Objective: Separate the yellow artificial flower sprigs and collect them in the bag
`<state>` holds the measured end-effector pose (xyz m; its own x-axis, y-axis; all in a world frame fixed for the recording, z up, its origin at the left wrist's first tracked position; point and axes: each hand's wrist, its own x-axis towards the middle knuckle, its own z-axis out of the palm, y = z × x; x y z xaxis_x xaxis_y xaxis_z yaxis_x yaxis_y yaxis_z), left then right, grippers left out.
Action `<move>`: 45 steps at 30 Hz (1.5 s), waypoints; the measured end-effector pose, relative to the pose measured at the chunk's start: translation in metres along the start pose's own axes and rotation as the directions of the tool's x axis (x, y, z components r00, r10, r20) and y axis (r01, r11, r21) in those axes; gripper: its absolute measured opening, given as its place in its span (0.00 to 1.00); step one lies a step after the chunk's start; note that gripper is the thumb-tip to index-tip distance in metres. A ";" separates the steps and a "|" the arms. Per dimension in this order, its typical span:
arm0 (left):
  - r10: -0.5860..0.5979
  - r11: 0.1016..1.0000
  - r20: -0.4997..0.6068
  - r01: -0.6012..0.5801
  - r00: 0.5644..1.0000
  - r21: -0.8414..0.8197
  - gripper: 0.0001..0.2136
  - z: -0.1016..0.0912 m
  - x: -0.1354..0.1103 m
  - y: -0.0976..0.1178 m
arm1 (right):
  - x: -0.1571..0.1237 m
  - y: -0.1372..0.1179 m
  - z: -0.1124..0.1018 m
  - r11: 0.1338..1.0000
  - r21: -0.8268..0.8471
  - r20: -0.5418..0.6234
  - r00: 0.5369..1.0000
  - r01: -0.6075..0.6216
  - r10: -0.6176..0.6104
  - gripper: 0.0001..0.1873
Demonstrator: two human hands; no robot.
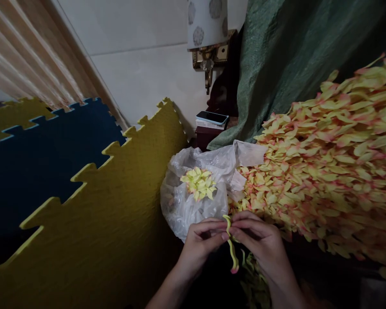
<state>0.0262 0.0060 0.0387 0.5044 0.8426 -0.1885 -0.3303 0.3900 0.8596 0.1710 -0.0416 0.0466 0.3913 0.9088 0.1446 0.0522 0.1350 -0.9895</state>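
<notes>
Between my two hands is a thin, wavy yellow petal piece [233, 253] with a pink tip, seen almost edge-on. My left hand [199, 242] pinches it from the left with thumb and fingers. From the other side my right hand [260, 240] is also closed on it, fingertips close to those of the left. Just beyond the hands, a clear plastic bag [176, 210] has a cluster of yellow petals [198, 183] on it or in it; which one I cannot tell. A large mass of yellow and pink petals [328, 171] fills the right side.
Yellow foam mat [125, 193] and blue foam mat [51, 154] with jigsaw edges stand at the left. A phone [212, 117] lies on a small box beyond the bag. Green fabric [276, 64] hangs behind the petals, and a lamp [207, 25] is on the wall. Dark leafy pieces [254, 279] lie below my right hand.
</notes>
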 end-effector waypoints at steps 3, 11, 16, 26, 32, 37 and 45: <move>-0.021 1.000 0.002 0.021 1.000 -0.021 0.07 -0.001 0.000 -0.002 | 0.000 -0.002 0.000 1.000 0.003 -0.002 1.000 -0.014 0.014 0.04; -0.057 0.996 0.011 0.058 0.998 -0.071 0.07 -0.003 0.001 -0.005 | -0.003 0.000 -0.002 0.998 0.062 0.041 0.999 -0.021 0.019 0.01; -0.050 0.998 -0.011 0.050 0.999 -0.030 0.09 -0.002 0.000 -0.008 | -0.007 -0.003 0.000 0.991 -0.103 0.023 0.996 0.090 -0.089 0.02; 0.327 0.785 0.047 -0.299 0.944 0.543 0.07 0.004 -0.002 0.001 | -0.013 0.005 0.015 0.897 -0.377 -0.006 0.968 0.230 -0.251 0.05; 0.510 0.677 -0.055 -0.362 0.858 0.641 0.08 0.010 -0.005 -0.006 | -0.012 0.018 0.030 0.970 -0.208 -0.159 0.974 0.127 -0.162 0.05; 0.545 0.725 -0.200 -0.338 0.814 0.600 0.08 0.013 -0.006 -0.021 | -0.016 0.021 0.042 0.966 -0.193 -0.213 0.954 0.169 -0.209 0.05; 0.401 0.896 -0.425 -0.251 0.811 0.366 0.17 0.013 0.003 -0.027 | -0.017 0.037 0.038 0.960 -0.193 -0.369 0.891 0.205 -0.264 0.06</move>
<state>0.0470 -0.0069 0.0215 -0.0625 0.9980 -0.0100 -0.1307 0.0018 0.9914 0.1313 -0.0371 0.0077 0.6741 0.6284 0.3883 0.3072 0.2395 -0.9210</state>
